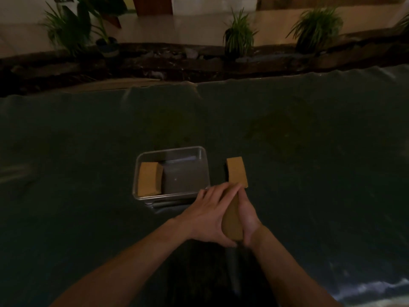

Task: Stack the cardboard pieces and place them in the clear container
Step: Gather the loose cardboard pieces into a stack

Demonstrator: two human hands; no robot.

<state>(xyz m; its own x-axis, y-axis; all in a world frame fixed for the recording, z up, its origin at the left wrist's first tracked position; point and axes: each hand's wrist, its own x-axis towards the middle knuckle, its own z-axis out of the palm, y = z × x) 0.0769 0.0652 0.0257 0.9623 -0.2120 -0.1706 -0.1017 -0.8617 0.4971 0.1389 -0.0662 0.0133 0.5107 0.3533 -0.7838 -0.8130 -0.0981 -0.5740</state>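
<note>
Nearest, the left hand [207,214] and right hand [247,214] press together around a cardboard stack [232,222], each grip clamped on one side of it, just above the dark counter [309,173]. Just beyond the fingertips, a second stack [236,172] lies on the counter to the right of the clear container [204,165], near it but apart, and a third stack [148,179] sits inside the container against its left wall. Farther back, plants [238,34] line a dark ledge.
</note>
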